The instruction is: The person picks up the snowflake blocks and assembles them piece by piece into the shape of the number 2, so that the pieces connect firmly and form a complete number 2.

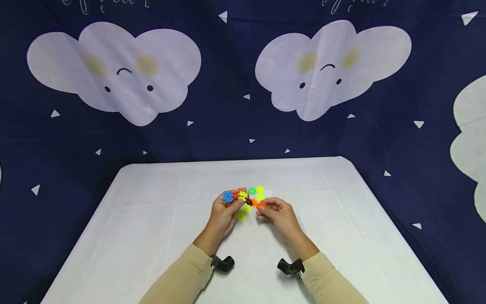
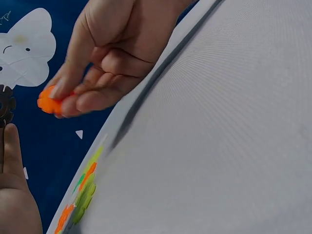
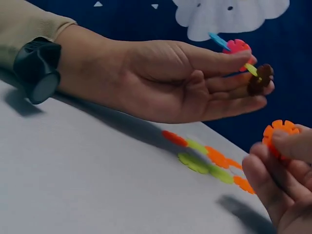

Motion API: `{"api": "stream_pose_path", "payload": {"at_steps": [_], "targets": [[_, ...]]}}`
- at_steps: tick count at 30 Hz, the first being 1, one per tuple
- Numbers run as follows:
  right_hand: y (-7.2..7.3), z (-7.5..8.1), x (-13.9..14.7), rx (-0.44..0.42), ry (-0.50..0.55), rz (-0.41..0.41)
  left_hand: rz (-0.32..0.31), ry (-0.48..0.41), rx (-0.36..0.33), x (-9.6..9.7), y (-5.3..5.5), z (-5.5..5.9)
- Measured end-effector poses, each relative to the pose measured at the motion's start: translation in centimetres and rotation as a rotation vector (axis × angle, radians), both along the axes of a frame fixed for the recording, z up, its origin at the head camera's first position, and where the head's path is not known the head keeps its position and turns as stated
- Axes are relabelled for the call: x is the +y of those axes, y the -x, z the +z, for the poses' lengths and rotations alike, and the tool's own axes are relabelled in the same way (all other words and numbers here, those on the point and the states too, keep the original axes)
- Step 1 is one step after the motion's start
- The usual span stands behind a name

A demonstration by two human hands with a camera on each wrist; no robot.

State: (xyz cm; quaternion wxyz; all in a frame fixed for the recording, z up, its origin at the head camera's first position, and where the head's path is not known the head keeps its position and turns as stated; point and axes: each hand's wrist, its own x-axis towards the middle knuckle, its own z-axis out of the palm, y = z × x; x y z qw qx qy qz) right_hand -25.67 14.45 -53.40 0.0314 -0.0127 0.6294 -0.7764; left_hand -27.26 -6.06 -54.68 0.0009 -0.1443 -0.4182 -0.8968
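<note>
In the head view my left hand (image 1: 222,214) holds a short chain of notched plastic flower discs above the table. The right wrist view shows its parts joined edge to edge: a blue disc (image 3: 219,41), a pink disc (image 3: 236,47), a yellow disc (image 3: 251,69) and, at the end, a brown disc (image 3: 261,80). Thumb and fingers pinch the chain near its middle. Facing it, my right hand (image 1: 281,216) pinches a single orange disc (image 3: 280,130) between thumb and fingertips. A gap separates the orange disc from the brown one in the right wrist view.
Several loose discs lie on the white table (image 1: 159,236) under and behind the hands, among them a green disc (image 1: 252,191), a white disc (image 1: 268,193) and a yellow-green disc (image 1: 241,217). A dark blue cloth (image 1: 228,63) with clouds hangs behind the table.
</note>
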Motion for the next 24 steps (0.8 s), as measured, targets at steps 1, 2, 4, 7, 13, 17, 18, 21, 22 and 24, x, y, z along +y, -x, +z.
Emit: {"api": "stream_pose_path", "payload": {"at_steps": [1,2,4,7,13,17,18,21,22,24], "targets": [[-0.11,0.09,-0.08,-0.003,0.02,0.012,0.002,0.002,-0.002,0.01,0.02,-0.01],[-0.2,0.15,-0.16,0.0,0.029,0.022,0.005,0.003,-0.003,0.04,0.04,-0.01],[-0.42,0.33,-0.26,0.017,0.019,0.038,0.009,0.0,-0.006,0.09,0.07,0.0],[-0.62,0.48,-0.33,0.055,0.005,0.065,0.015,-0.003,-0.01,0.15,0.12,-0.01],[-0.76,0.58,-0.42,0.11,0.02,0.129,0.013,-0.004,-0.01,0.11,0.1,0.09],[-0.8,0.59,-0.53,0.098,0.046,0.131,0.004,-0.007,-0.005,0.01,0.09,0.06],[-0.8,0.6,-0.56,0.094,0.053,0.128,0.004,-0.006,-0.003,-0.01,0.09,0.06],[-0.84,0.62,-0.59,0.087,0.076,0.132,0.0,-0.007,0.003,-0.07,0.09,0.03],[-0.84,0.61,-0.58,0.089,0.08,0.141,0.0,-0.006,0.002,-0.08,0.08,0.03],[-0.81,0.54,-0.54,0.1,0.088,0.165,0.001,-0.009,-0.001,-0.1,0.08,0.06]]}}
